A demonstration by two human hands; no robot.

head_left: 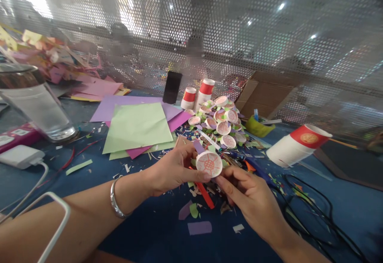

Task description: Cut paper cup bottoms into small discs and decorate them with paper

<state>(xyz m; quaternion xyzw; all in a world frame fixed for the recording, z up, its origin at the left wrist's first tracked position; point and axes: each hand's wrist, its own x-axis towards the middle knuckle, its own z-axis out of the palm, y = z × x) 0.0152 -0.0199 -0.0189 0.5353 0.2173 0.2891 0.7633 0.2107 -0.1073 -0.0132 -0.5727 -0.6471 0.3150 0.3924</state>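
Observation:
Both hands meet over the blue table (155, 231). My left hand (170, 169), with a silver bracelet on its wrist, pinches the left edge of a round white paper disc with a red pattern (209, 164). From the lower right, my right hand (242, 189) grips the same disc with thumb and fingers closed on its lower edge. Small purple and green paper bits stick out behind the disc. Just beyond it lies a pile of similar discs (223, 121) mixed with paper scraps.
Green and purple paper sheets (137, 125) lie at centre left. A glass (36, 103), a white charger (20, 155) and its cable stand left. A paper cup (296, 143) lies on its side right, two upright cups (197, 93) and a dark phone (172, 87) behind. Black cables (311, 207) trail right.

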